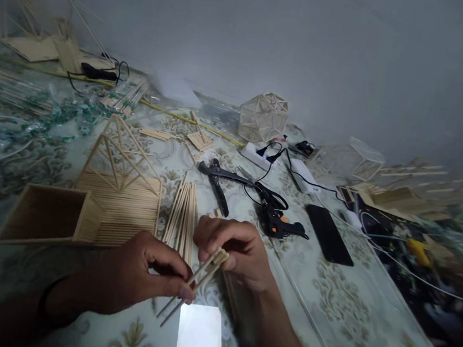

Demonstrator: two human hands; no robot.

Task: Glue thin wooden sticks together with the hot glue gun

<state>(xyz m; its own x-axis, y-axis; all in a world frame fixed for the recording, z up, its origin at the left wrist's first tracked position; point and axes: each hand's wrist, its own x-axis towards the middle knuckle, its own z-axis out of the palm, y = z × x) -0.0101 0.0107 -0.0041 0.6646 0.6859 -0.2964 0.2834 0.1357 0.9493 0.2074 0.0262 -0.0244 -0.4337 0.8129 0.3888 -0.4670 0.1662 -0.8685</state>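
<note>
Both hands meet low in the middle of the head view over a glass-topped table [365, 322]. My right hand [239, 252] is closed round the upper end of a small bunch of thin wooden sticks [198, 281]. My left hand [144, 275] pinches the same bunch lower down, thumb against fingers. The sticks slant down to the left, their free ends above a bright white patch [200, 331]. Just beyond the hands lies a loose pile of the same sticks [183, 212].
A stick-built open box [46, 219] and a stick frame on a slatted base [122, 178] stand to the left. Black pliers [217, 186], a glue gun [282, 224], a phone [329, 235], a power strip [256, 155] with cables and a stick ball [263, 116] lie behind.
</note>
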